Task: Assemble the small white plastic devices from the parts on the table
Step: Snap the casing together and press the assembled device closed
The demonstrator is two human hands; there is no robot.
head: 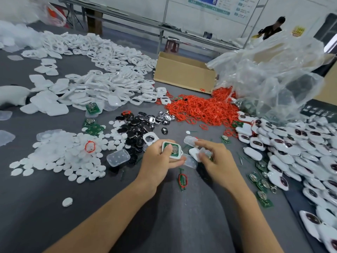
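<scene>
My left hand (160, 159) grips a white shell half with a green circuit board seated in it (172, 149), thumb pressing on the board. Just to its right, my right hand (213, 156) pinches a translucent clear cover (205, 152) over a few loose white and clear pieces (191, 154) on the grey table. A pile of white shells (102, 88) lies at the back left. Red rubber rings (200, 108) are heaped at the middle back. Black and silver button pieces (138, 125) lie ahead of my hands. Small white discs (60, 154) spread to the left.
Assembled white devices (291, 143) are piled along the right side, with loose green boards (262, 187) beside them. A cardboard box (184, 72) and a crumpled clear plastic bag (273, 70) stand behind. A person (271, 28) is far back.
</scene>
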